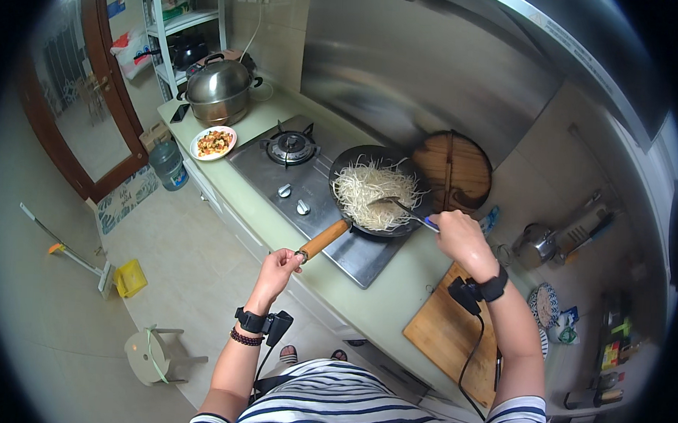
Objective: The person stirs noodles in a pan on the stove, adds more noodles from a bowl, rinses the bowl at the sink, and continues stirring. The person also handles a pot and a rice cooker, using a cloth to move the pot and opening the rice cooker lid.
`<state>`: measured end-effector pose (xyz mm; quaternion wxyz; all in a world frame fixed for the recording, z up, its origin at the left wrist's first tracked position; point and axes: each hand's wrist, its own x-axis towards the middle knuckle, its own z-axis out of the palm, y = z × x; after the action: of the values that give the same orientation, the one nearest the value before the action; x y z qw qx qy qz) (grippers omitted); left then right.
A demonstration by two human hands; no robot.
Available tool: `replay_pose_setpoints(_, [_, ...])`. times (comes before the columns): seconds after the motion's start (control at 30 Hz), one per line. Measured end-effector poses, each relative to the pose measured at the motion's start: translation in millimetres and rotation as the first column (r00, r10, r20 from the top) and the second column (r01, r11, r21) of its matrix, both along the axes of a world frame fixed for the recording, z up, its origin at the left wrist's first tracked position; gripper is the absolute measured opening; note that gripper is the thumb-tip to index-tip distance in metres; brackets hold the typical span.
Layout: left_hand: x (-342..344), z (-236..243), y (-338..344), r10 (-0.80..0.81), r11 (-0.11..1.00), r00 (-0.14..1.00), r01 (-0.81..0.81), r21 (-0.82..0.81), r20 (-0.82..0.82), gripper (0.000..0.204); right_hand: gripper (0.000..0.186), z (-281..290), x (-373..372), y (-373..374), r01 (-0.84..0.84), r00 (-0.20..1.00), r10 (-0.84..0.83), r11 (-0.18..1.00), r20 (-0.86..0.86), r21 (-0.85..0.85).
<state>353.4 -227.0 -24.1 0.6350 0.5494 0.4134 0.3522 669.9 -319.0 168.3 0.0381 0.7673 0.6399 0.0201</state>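
A black wok (347,157) sits over the right burner, heaped with thin pale strands (374,189) that look like bean sprouts. Its wooden handle (325,239) points toward me. My left hand (279,271) is closed at the handle's end, by the metal ring there. My right hand (462,241) grips a metal spatula (414,214) by its handle, and the blade is partly sunk in the right side of the heap. Behind the wok, a round wooden lid (462,171) leans against the metal backsplash.
Left of the free burner (290,146) stand a plate of chopped colourful food (213,142) and a large lidded steel pot (222,91). A cutting board (448,322) lies near my right forearm. On the floor are a stool (151,354) and a water jug (168,166).
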Motion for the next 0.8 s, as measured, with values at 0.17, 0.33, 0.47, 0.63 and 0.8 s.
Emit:
replay_pose_setpoints(0.17, [0,-4,2,-0.018,1.0,0.999,0.018,-0.016,0.028,0.017,0.034,-6,1,1,0.044,0.997,-0.045,0.999,-0.057,-0.018])
replay_pose_setpoints(0.33, [0,0,0,-0.013,1.0,1.0,0.013,0.008,-0.023,0.017,0.039,-11,12,1,0.061,0.993,-0.059,0.998,-0.1,0.009])
replay_pose_setpoints(0.47, [1,5,-1,0.003,1.0,1.0,-0.003,-0.014,-0.009,0.017,0.037,19,21,-7,0.077,0.969,-0.077,0.997,-0.236,-0.01])
replay_pose_setpoints(0.63, [1,2,0,0.022,1.0,1.0,-0.022,-0.003,-0.007,0.016,0.035,31,60,6,0.099,0.958,-0.068,0.99,-0.279,0.1])
replay_pose_setpoints(0.8, [1,0,-1,0.042,0.999,0.999,-0.042,0.008,0.003,0.018,0.035,-40,123,68,0.036,0.96,0.032,0.971,-0.277,0.235])
